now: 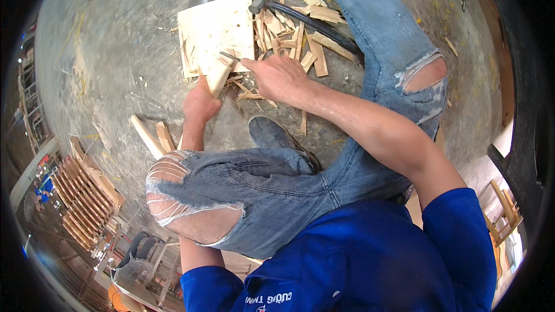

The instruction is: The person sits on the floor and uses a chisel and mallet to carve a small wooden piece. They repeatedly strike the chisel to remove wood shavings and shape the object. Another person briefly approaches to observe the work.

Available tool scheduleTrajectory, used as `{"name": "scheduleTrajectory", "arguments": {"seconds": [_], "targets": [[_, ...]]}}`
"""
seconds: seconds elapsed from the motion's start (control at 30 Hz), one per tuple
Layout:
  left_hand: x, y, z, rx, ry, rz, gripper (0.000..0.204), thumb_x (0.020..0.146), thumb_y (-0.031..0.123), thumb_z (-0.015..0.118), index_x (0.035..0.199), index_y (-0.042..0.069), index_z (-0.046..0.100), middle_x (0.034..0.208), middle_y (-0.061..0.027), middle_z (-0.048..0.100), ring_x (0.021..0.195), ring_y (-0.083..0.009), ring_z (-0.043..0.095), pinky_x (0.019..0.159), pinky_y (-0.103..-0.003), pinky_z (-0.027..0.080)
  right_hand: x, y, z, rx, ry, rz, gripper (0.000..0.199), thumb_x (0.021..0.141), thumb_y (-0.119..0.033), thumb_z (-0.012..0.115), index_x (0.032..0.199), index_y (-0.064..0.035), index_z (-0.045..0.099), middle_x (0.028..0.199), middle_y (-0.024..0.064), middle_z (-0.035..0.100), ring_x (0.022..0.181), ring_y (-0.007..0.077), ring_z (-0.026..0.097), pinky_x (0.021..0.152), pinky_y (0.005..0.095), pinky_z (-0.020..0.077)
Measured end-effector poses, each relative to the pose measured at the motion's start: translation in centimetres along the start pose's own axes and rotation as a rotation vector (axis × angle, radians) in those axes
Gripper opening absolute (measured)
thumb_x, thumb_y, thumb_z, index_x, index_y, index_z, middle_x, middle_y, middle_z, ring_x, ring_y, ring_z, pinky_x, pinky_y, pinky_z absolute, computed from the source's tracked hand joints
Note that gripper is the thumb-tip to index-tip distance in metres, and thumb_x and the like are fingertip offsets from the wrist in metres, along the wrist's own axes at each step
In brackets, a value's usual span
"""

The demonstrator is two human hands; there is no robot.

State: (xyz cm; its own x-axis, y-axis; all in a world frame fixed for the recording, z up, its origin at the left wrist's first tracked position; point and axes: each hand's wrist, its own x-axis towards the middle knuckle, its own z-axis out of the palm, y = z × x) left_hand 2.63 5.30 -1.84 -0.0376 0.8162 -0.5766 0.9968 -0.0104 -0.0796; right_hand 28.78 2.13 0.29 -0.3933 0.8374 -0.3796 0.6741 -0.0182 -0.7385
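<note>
While left hand (200, 104) grips wood strip (218, 78) at board (217, 29) edge | right hand (280, 78) fingers closed on chisel (230, 56), tip toward 10 o'clock | strip axis 1–7 o'clock, touching chisel | hammer (300, 17) on floor, 1 o'clock, nearer right hand
</note>
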Motion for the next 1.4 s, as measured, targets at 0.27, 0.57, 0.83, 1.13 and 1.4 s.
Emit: {"name": "scheduleTrajectory", "arguments": {"seconds": [0.27,0.57,0.83,1.13,1.4], "targets": [[0.9,-3.3,4.3,0.091,0.104,0.030,0.057,0.078,0.019,0.083,0.131,0.008,0.063,0.114,-0.0165,0.071,0.107,-0.0365,0.070,0.090,-0.049,0.058,-0.2,-1.3,0.1,-0.240,0.025,-0.068,0.044,0.091,0.000,0.061,0.134,-0.0072,0.068,0.086,0.0175,0.072,0.082,0.0309,0.074,0.074,0.0500,0.0608],[-1.9,-0.6,1.9,-0.091,0.211,0.113,0.061,0.076,0.012,0.078,0.130,0.006,0.050,0.110,-0.0212,0.067,0.101,-0.0408,0.072,0.082,-0.051,0.060,-0.8,-1.2,0.1,-0.326,-0.021,0.067,0.053,0.093,-0.010,0.058,0.142,-0.0275,0.060,0.098,0.0266,0.074,0.099,0.0461,0.072,0.087,0.0578,0.0559],[1.7,1.0,-0.2,-0.011,0.045,0.154,0.059,0.080,0.011,0.078,0.135,0.009,0.056,0.112,-0.0172,0.075,0.106,-0.0365,0.073,0.088,-0.051,0.059,-1.7,1.0,-2.5,-0.291,0.115,0.072,0.045,0.096,-0.014,0.053,0.138,-0.0232,0.066,0.099,0.0219,0.075,0.098,0.0410,0.073,0.085,0.0555,0.0561],[0.2,-1.6,-0.8,0.131,0.003,0.159,0.066,0.078,0.017,0.079,0.134,0.001,0.048,0.108,-0.0224,0.075,0.104,-0.0401,0.073,0.086,-0.051,0.060,-1.3,-3.1,-2.1,-0.327,0.063,0.047,0.043,0.094,-0.011,0.057,0.135,-0.0152,0.067,0.093,0.0216,0.074,0.092,0.0397,0.075,0.082,0.0526,0.0590],[-0.1,-2.0,-0.1,0.103,0.054,0.171,0.056,0.079,0.014,0.078,0.125,0.002,0.048,0.105,-0.0212,0.075,0.102,-0.0394,0.074,0.085,-0.050,0.061,-0.5,-4.6,-0.4,-0.400,-0.039,0.060,0.042,0.091,-0.008,0.061,0.134,-0.0070,0.065,0.088,0.0204,0.074,0.089,0.0380,0.076,0.080,0.0520,0.0603]]}}
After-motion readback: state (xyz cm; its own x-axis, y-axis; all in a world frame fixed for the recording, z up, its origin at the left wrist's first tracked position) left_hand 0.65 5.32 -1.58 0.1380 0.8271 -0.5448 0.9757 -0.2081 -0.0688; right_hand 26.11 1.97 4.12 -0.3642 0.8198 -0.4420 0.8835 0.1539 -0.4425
